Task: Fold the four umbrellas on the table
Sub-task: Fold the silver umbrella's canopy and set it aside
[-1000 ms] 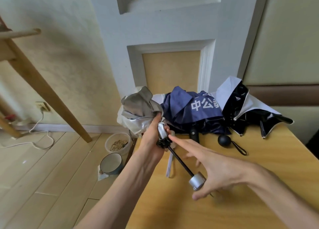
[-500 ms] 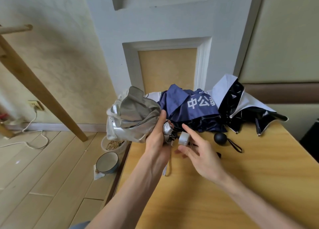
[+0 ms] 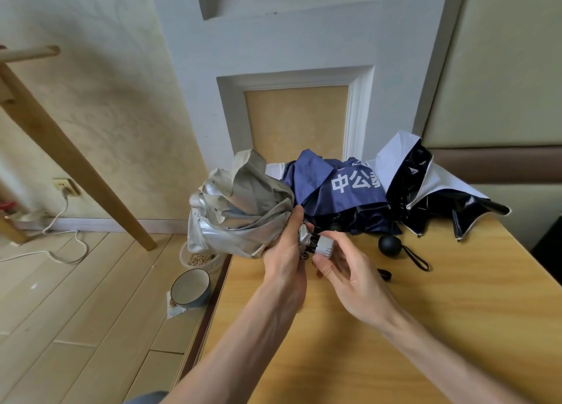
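Note:
A crumpled silver-grey umbrella hangs over the table's left edge. My left hand grips its bunched canopy near the ribs. My right hand pinches its short grey handle, which sits close against the canopy with the shaft pushed in. Behind lie a navy umbrella with white characters and a black umbrella with white outer side, both loose and unfolded. A black ball handle with a wrist strap rests on the wooden table.
The table's left edge drops to a wooden floor with a blue-rimmed bowl and a tub of grain. A slanted wooden leg and a white cable stand at the left. A panelled wall lies behind the umbrellas.
The long black shaft has telescoped in: my right hand pushed the grey handle from the near table up against the canopy. My left hand kept its hold.

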Available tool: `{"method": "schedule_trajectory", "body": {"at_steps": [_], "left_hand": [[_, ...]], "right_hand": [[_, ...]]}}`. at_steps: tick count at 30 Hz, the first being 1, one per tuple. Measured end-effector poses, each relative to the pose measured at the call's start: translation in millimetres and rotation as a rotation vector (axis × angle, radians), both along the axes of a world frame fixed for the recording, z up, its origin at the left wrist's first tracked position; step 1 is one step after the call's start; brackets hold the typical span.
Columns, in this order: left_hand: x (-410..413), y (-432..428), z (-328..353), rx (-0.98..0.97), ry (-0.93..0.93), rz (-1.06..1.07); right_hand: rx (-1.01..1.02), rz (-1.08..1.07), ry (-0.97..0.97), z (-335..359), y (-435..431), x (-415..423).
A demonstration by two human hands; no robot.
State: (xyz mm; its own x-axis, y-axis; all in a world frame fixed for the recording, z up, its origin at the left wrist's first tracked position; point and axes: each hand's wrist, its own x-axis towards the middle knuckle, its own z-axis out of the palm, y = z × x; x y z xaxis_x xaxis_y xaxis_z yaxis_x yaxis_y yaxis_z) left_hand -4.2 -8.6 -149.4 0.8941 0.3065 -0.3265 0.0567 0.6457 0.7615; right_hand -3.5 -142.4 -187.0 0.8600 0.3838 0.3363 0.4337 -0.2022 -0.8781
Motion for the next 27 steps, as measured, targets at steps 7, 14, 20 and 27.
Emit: {"method": "schedule_trajectory", "body": {"at_steps": [7, 14, 20, 27], "left_hand": [[-1.6, 0.2, -7.1, 0.142, -0.016, -0.059], [-12.6, -26.6, -11.1, 0.438, -0.049, -0.198], [-17.8, -29.4, -9.4, 0.66, -0.067, -0.288], [-14.2, -6.9, 10.2, 0.596, -0.057, -0.326]], "right_hand": [[0.146, 0.069, 0.311, 24.5, 2.6, 1.2], [0.163, -0.115, 0.553, 53.2, -3.1, 12.5], [0.079, 0.02, 0.503, 64.9, -21.7, 19.5], [0.07, 0.336, 0.453, 71.2, -38.0, 21.0]]}}
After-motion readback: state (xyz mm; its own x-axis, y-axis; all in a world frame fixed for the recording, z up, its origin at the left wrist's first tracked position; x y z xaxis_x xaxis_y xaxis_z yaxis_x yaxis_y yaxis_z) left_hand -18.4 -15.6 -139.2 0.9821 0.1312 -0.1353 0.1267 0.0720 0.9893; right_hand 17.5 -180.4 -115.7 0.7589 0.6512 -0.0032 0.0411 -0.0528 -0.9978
